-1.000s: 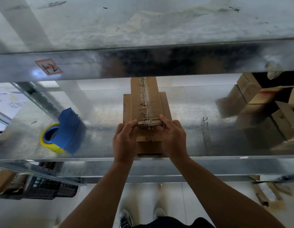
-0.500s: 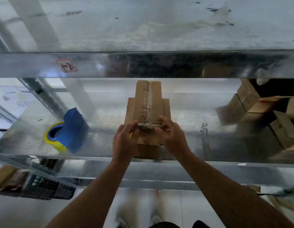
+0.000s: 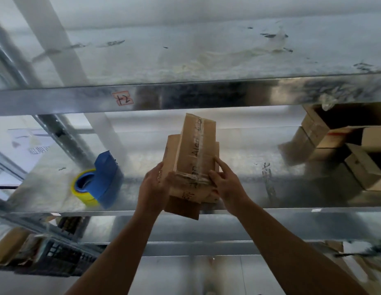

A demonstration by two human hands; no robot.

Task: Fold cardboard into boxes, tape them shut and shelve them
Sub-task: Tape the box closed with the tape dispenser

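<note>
**Box clamped in both hands at shelf front, not seated yet**

Taped box (image 3: 196, 150) rides on a wider carton (image 3: 182, 206). The pair is tilted, near end hanging past the front lip of the middle shelf (image 3: 245, 158), far end over the deck. Can't tell if that's two boxes or one bundle.

Left hand (image 3: 152, 186) wraps the left side, fingers curled round the edge, tips out of sight. Right hand (image 3: 227, 185) cups the near right corner, index finger (image 3: 220, 166) laid straight along the top box's side, the rest curled under.

My read: a two-sided clamp so the stack doesn't shear while it's handled. Tape seam already runs down the top, so this looks like the shelving step.

Around it:
- tape dispenser (image 3: 100, 177), blue with a yellow roll, same deck, well to the left, apart from the box
- open cartons (image 3: 343, 145) piled at the right end, well apart
- upper beam (image 3: 206, 96) with a red label (image 3: 122, 98) just above the box's far end; headroom looks tight, and the tilt could clip it
- dark crate (image 3: 64, 260) one level down, left

Dispenser and cartons both sit outside the box's lane; the beam is the only real obstruction
</note>
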